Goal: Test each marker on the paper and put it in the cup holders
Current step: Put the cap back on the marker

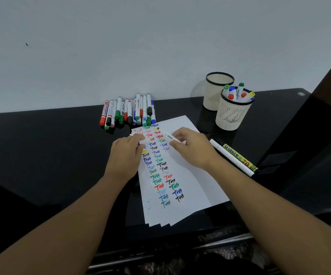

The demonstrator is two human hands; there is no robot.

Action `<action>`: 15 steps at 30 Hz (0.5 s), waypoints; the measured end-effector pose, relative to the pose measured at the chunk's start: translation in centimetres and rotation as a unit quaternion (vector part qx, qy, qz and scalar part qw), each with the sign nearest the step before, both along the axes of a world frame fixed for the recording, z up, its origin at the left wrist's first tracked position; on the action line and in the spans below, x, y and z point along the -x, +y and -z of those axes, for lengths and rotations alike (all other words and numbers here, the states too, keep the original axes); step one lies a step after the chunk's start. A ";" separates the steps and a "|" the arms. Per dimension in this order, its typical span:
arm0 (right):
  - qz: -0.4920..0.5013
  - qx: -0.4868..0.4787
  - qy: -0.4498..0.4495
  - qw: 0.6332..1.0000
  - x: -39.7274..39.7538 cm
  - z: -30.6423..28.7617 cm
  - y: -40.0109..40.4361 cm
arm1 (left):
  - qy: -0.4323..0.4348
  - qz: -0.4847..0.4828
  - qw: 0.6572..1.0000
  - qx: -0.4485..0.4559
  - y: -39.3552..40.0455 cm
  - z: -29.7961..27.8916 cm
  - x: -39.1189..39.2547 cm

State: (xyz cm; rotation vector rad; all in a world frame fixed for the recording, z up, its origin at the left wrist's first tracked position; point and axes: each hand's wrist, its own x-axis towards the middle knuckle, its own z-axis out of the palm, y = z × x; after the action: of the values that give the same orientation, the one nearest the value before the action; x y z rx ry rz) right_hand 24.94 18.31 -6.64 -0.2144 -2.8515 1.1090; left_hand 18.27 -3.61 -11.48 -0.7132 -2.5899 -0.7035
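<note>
Over the paper (182, 175), near its far end, I'm seeing both hands working one white marker (170, 137): right hand (192, 147) is pinching the barrel, tip pointing away toward the marker pile (129, 113), while left hand (126, 153) is curling its fingers round what looks like the cap, just beside it. Front cup holder (233, 114) is standing right of the paper with markers inside; rear cup holder (217, 90) is sitting behind it. Two loose markers (238, 157) are lying on the worktop (51, 145) by my right wrist.
</note>
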 end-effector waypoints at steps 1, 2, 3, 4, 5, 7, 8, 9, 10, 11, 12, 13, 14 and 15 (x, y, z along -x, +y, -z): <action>-0.010 -0.045 -0.001 0.999 0.1 -0.2 0.0 | 0.000 -0.001 1.000 -0.001 0.0 0.0 0.0; -0.018 -0.077 0.004 0.997 0.2 -0.3 0.1 | -0.001 -0.001 1.000 -0.002 0.0 -0.1 -0.1; -0.024 -0.105 0.007 0.994 0.3 -0.3 0.2 | -0.001 -0.001 1.000 -0.003 0.1 -0.1 -0.1; -0.029 -0.127 0.009 0.991 0.5 -0.3 0.4 | -0.003 -0.001 1.000 -0.004 0.1 -0.1 -0.1; -0.035 -0.143 0.007 0.989 0.5 -0.3 0.5 | -0.007 -0.001 1.000 -0.005 0.0 -0.1 -0.1; -0.043 -0.159 0.002 0.986 0.7 0.0 0.8 | -0.012 0.001 1.000 -0.008 -0.1 0.0 -0.1; -0.046 -0.166 0.000 0.985 0.7 0.1 0.8 | -0.013 0.004 1.000 -0.009 -0.1 0.0 -0.1; -0.048 -0.172 -0.003 0.984 0.8 0.1 0.8 | -0.014 0.007 1.000 -0.011 -0.1 0.0 -0.1; -0.051 -0.178 -0.002 0.983 0.8 0.2 0.8 | -0.015 0.009 1.000 -0.012 -0.1 -0.1 -0.2; -0.054 -0.182 0.001 0.982 0.8 0.3 0.8 | -0.016 0.012 1.000 -0.014 -0.1 -0.1 -0.3; -0.056 -0.186 0.005 0.981 0.9 0.4 0.7 | -0.016 0.015 1.000 -0.015 0.0 -0.2 -0.3; -0.059 -0.188 0.007 0.980 1.0 0.4 0.7 | -0.017 0.017 1.000 -0.016 0.0 -0.2 -0.4; -0.061 -0.192 0.010 0.979 1.1 0.3 0.6 | -0.019 0.018 1.000 -0.016 -0.1 -0.2 -0.4; -0.063 -0.196 0.012 0.978 1.2 0.3 0.6 | -0.022 0.018 0.999 -0.014 -0.1 -0.2 -0.5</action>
State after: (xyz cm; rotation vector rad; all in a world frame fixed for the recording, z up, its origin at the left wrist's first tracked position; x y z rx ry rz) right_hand 23.75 18.94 -6.92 0.0053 -3.0168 0.5351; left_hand 18.72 -3.67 -11.26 -0.7464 -2.6063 -0.7737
